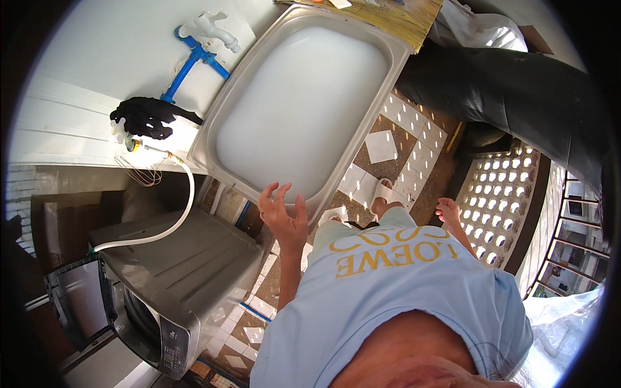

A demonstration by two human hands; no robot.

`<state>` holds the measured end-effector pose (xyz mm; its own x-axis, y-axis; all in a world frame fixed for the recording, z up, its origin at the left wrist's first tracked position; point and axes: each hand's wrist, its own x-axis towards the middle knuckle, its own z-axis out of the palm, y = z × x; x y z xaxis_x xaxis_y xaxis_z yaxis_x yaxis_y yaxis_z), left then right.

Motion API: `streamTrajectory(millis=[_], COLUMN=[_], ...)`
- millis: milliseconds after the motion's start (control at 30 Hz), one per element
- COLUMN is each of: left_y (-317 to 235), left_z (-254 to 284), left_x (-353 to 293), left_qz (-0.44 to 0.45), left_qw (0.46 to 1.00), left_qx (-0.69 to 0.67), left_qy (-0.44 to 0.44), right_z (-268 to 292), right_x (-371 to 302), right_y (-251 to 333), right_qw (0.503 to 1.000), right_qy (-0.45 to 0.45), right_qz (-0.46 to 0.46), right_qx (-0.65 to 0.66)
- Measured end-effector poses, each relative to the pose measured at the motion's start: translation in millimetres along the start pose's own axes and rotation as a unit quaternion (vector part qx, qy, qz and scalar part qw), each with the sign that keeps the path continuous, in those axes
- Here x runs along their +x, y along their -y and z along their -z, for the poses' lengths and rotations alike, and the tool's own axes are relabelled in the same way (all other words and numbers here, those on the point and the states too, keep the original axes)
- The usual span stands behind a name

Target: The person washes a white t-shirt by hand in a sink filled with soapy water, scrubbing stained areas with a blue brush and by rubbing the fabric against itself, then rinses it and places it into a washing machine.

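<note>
Left hand is up at the near rim of the sink, fingers spread and loose, touching the edge but not gripping anything. Right hand hangs off to the side, relaxed and empty, just over the patterned tiles. Washer sits below-left of the sink, its white hose running up to the taps.

Wide open over the milky water in the steel sink, nothing floating in there. Tighter on the left: washing machine right below the rim, white hose looping across, blue pipe and tap against the wall.
</note>
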<state>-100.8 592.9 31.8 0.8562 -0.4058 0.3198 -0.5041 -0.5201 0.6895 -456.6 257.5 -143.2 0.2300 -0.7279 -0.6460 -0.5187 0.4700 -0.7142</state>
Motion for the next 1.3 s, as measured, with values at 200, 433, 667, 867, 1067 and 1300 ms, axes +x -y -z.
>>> streamTrajectory(millis=[200, 433, 667, 867, 1067, 1300], left_y=[-2.3, -5.3, -13.4, -22.8, -60.8, -91.6], left_z=[-50.1, -53.5, -64.3, -110.0, -160.2, -197.6], left_x=[-3.8, -8.1, 4.0, 77.7, 166.1, 196.7], left_qz=[0.061, 0.128, 0.172, 0.207, 0.13, 0.188], left_qw=[0.973, 0.965, 0.941, 0.917, 0.968, 0.961], left_qx=[0.219, 0.2, 0.263, 0.181, 0.102, 0.083], left_qy=[-0.042, -0.116, -0.129, -0.29, -0.191, -0.184], right_z=[29.9, -36.5, -128.2, -126.8, -93.0, -115.7], right_x=[109.5, 198.5, 216.3, 256.8, 385.4, 482.4], right_y=[84.7, 315.1, 480.8, 566.5, 694.9, 764.4], right_qw=[0.994, 0.92, 0.821, 0.791, 0.787, 0.791], right_qy=[-0.019, 0.017, 0.11, 0.049, -0.124, -0.253], right_qz=[0.105, 0.386, 0.56, 0.6, 0.569, 0.434], right_qx=[0.025, 0.058, 0.018, -0.109, -0.201, -0.35])
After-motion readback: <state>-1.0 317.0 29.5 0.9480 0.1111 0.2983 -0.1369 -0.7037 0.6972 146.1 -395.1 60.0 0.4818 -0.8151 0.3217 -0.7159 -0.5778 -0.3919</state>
